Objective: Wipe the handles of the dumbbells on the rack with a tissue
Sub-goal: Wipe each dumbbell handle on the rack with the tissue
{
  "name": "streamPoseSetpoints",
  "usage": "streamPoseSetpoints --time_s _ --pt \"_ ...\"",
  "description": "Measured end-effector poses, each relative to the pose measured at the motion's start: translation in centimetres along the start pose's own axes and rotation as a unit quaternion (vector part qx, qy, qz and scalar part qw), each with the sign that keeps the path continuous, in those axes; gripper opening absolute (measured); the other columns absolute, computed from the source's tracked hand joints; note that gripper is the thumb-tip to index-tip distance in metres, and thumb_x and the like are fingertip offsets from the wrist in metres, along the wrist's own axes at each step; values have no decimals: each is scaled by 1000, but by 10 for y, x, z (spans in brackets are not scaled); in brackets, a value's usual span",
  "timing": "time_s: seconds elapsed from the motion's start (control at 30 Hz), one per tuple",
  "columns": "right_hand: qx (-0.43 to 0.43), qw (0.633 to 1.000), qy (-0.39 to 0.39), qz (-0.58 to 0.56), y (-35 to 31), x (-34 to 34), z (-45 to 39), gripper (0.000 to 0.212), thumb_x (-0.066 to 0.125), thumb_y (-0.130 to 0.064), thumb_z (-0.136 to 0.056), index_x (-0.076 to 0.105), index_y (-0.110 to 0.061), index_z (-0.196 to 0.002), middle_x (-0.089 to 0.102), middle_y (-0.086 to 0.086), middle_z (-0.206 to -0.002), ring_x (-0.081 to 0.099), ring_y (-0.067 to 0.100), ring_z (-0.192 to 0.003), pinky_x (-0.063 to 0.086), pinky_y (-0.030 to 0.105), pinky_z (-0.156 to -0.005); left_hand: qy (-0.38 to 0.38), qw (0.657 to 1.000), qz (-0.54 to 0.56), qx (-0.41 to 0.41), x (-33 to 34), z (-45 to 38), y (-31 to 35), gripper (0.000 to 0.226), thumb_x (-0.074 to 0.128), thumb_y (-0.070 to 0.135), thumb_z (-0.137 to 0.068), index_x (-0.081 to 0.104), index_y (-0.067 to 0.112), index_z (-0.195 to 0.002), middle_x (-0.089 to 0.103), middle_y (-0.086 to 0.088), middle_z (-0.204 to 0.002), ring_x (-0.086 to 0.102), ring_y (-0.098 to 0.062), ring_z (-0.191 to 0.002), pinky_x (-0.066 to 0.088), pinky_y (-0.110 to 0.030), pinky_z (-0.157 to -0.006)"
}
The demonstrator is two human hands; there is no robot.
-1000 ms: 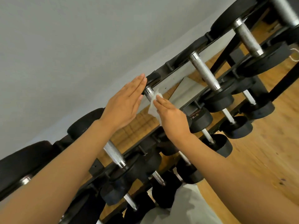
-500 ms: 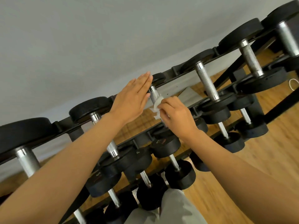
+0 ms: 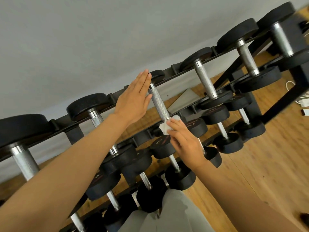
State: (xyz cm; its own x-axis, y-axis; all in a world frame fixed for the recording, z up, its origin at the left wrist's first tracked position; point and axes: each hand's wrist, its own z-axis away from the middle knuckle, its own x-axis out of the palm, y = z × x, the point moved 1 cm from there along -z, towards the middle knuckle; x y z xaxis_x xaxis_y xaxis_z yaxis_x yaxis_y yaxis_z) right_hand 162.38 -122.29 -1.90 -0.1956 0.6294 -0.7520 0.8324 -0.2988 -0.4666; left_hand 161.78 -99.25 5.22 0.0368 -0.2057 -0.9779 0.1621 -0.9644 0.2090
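— Grey wall [image 3: 83,39] behind, wood floor [image 3: 267,156] below; what stands between?

— A black rack [image 3: 168,79] in tiers, loaded with black dumbbells with knurled steel handles.

— Where's the tissue [image 3: 164,128]?

— Crumpled and white, at the near end of the top-tier handle [image 3: 158,102], touching it just above the near weight.

— Which hand has it?

— The right hand [image 3: 185,141]. Its grip is pinched on the tissue, fingertips pressing it against the steel.

— And the left hand [image 3: 133,104]?

— Released, flat, fingers straight and together. It lies along the left side of that same handle, fingertips up near the far weight [image 3: 157,75]; whether it touches the steel I can't tell.

— Anything else?

— Grey trousers [image 3: 167,213] at the bottom edge, and white cords [image 3: 302,101] on the floor at far right.
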Motion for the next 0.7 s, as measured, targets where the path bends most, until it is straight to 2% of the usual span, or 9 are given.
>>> streamPoseSetpoints --time_s 0.13,0.23,0.33,0.43,0.5,0.57,0.7 --pt "30 999 16 5 -1 9 5 55 60 14 -87 46 -1 -138 44 11 -146 36 24 -141 29 43 -117 3 1000 10 0 0 0 -1 62 28 34 -108 -1 10 -158 -7 -4 -167 -7 -14 -153 0 -25 -122" --pt "36 998 37 45 -8 21 5 50 40 10 -94 39 -4 -142 39 13 -149 26 22 -145 19 41 -121 6 1000 17 2 0 1 0 61 29 33 -109 0 10 -158 -5 -4 -167 -5 -14 -153 1 -24 -121" --pt "44 996 47 59 -14 30 7 40 30 3 -102 38 -3 -142 39 15 -148 27 24 -144 17 41 -121 11 1000 25 3 0 1 -1 61 30 33 -109 1 10 -158 -4 -3 -168 -4 -14 -154 3 -24 -121" --pt "7 995 29 98 -9 26 7 44 55 -4 -97 44 -1 -140 43 17 -147 33 28 -141 22 43 -120 16 999 35 4 1 1 0 62 31 32 -109 2 10 -158 -4 -3 -168 -4 -14 -153 4 -23 -119" --pt "-9 995 19 102 -4 20 5 48 64 -2 -91 50 0 -138 46 17 -146 35 27 -141 25 43 -119 20 999 43 1 2 1 0 62 32 31 -109 2 9 -159 -3 -3 -168 -3 -14 -153 5 -23 -119" --pt "3 996 24 84 -1 16 4 45 62 -1 -93 52 -1 -136 48 15 -144 37 25 -140 29 43 -117 20 999 50 -1 3 1 1 62 32 31 -109 3 9 -159 -3 -3 -168 -3 -14 -154 6 -23 -119" --pt "103 991 75 36 -7 19 -1 37 51 -11 -100 53 1 -135 49 15 -144 40 26 -139 31 45 -116 15 998 59 8 1 1 -1 62 32 32 -109 4 9 -159 -2 -3 -168 -2 -14 -154 12 -29 -123"
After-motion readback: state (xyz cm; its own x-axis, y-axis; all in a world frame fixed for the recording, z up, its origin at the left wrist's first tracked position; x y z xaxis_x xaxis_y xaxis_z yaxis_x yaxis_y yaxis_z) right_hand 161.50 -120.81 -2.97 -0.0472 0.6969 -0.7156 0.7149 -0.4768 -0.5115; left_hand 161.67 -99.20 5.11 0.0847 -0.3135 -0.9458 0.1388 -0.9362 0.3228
